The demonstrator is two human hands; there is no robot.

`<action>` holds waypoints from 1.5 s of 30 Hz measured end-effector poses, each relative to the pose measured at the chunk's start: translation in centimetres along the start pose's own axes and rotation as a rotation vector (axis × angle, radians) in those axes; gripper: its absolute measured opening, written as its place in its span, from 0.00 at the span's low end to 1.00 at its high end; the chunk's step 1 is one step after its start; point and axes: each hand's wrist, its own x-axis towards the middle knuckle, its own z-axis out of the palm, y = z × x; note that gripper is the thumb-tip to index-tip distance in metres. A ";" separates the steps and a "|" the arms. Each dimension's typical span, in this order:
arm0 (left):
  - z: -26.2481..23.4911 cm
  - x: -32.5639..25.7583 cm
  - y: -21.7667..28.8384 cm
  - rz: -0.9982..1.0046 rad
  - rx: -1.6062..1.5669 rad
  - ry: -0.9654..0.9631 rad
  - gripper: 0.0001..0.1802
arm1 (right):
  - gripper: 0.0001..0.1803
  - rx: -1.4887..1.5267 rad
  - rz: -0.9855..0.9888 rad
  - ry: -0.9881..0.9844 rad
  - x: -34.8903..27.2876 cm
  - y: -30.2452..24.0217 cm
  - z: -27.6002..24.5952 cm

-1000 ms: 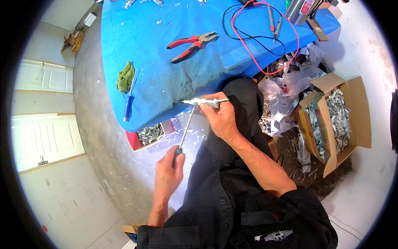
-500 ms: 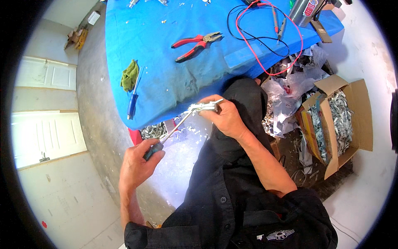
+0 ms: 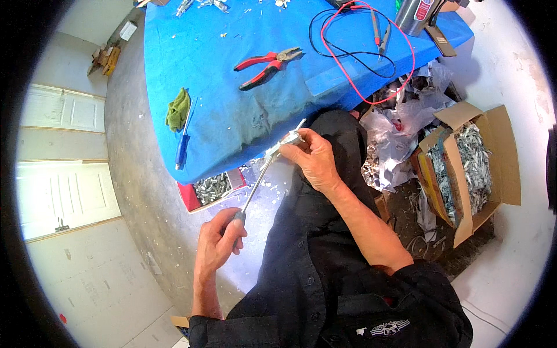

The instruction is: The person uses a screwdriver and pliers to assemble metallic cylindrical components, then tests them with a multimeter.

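Observation:
My left hand (image 3: 219, 239) is closed round the dark handle of a screwdriver (image 3: 255, 189). Its long metal shaft slants up to the right, and the tip meets a small white and metal part (image 3: 279, 147). That part is pinched between the thumb and fingers of my right hand (image 3: 316, 158), above my right thigh at the table's front edge. A thin pale piece sticks out of it past my fingers. What the part is I cannot make out; my fingers cover some of it.
On the blue-covered table (image 3: 220, 116) lie red-handled pliers (image 3: 270, 66), a blue screwdriver (image 3: 183, 148), a green cloth (image 3: 178, 110) and test leads (image 3: 348, 54). Below stands a red-sided box (image 3: 188, 197) of metal pieces. Right of me are plastic bags (image 3: 400, 127) and a cardboard box (image 3: 505, 156) of scraps.
My left hand has moved right, and the screwdriver now points more steeply upward. My right hand has tilted the part, so its thin piece points up. The red-sided box shows more.

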 end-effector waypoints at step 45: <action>6.4 11.0 2.0 0.446 0.212 0.237 0.10 | 0.20 -0.017 0.133 -0.212 0.0 -1.7 -1.0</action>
